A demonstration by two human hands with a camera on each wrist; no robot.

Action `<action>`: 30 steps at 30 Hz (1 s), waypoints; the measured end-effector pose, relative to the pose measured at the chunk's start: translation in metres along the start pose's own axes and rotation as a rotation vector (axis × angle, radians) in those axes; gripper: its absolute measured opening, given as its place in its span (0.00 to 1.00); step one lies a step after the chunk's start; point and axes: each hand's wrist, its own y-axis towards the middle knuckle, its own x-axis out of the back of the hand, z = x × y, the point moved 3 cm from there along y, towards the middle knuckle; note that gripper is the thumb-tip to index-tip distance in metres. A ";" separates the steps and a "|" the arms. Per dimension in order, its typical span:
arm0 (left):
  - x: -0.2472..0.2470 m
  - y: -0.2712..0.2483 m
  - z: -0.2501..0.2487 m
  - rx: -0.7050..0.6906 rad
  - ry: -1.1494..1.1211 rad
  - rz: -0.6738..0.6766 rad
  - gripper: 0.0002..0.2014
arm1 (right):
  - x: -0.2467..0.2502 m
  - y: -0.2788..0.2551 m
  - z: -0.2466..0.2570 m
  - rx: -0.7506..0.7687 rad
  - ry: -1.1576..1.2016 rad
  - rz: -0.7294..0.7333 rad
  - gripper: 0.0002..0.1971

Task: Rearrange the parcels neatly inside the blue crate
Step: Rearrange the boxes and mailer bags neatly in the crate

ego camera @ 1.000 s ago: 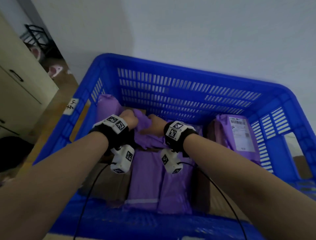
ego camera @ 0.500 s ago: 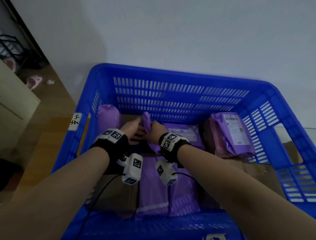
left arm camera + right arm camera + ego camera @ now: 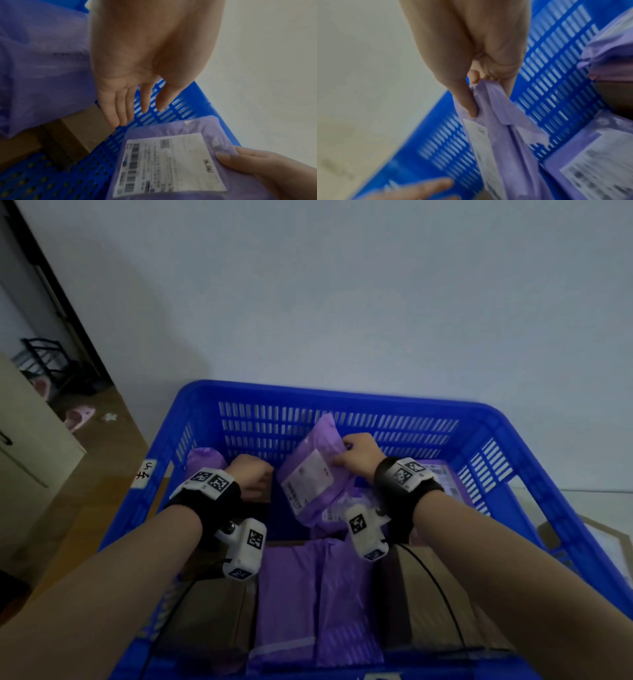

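Blue crate (image 3: pixel 507 436) is holding several purple parcels and brown boxes, the exact count unclear. Right hand (image 3: pixel 359 455) is pinching one labelled purple parcel (image 3: pixel 310 474), raised at 12 o'clock. Left hand (image 3: pixel 251 474) is hanging empty at 10 o'clock, fingers straight.

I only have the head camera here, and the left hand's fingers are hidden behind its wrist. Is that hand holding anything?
Observer: No. The left hand is open, fingers straight, resting beside a brown box.
Operator: And how does the right hand grip the purple parcel?
Observer: The right hand pinches the purple parcel at its crumpled top edge, thumb against fingers.
Operator: What's under the left hand?
Observer: Bare perforated floor of the blue crate.
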 end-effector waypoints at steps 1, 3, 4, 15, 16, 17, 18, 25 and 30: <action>0.000 -0.002 -0.002 -0.012 0.013 -0.004 0.04 | 0.008 -0.002 0.000 -0.008 0.096 -0.024 0.15; -0.001 -0.007 -0.007 -0.030 0.033 0.002 0.08 | 0.021 -0.008 0.002 -0.026 0.316 -0.040 0.04; -0.002 -0.010 -0.010 -0.048 0.040 -0.003 0.11 | 0.027 -0.010 0.004 -0.035 0.415 -0.042 0.06; 0.013 -0.037 -0.055 -0.354 -0.127 -0.109 0.20 | 0.049 -0.027 0.012 -0.002 1.027 0.012 0.22; 0.015 -0.039 -0.057 -0.375 -0.131 -0.107 0.20 | 0.048 -0.027 0.009 0.001 1.031 -0.003 0.24; 0.016 -0.042 -0.058 -0.390 -0.128 -0.105 0.20 | 0.047 -0.026 0.005 0.003 1.018 -0.022 0.25; 0.017 -0.043 -0.059 -0.400 -0.120 -0.108 0.20 | 0.046 -0.026 0.002 0.008 0.987 -0.044 0.27; 0.011 -0.048 -0.059 -0.495 0.010 -0.173 0.24 | 0.037 -0.025 -0.017 0.059 0.654 -0.179 0.24; -0.002 -0.049 -0.053 -0.570 0.135 -0.145 0.26 | 0.036 -0.019 -0.037 0.027 0.522 -0.229 0.24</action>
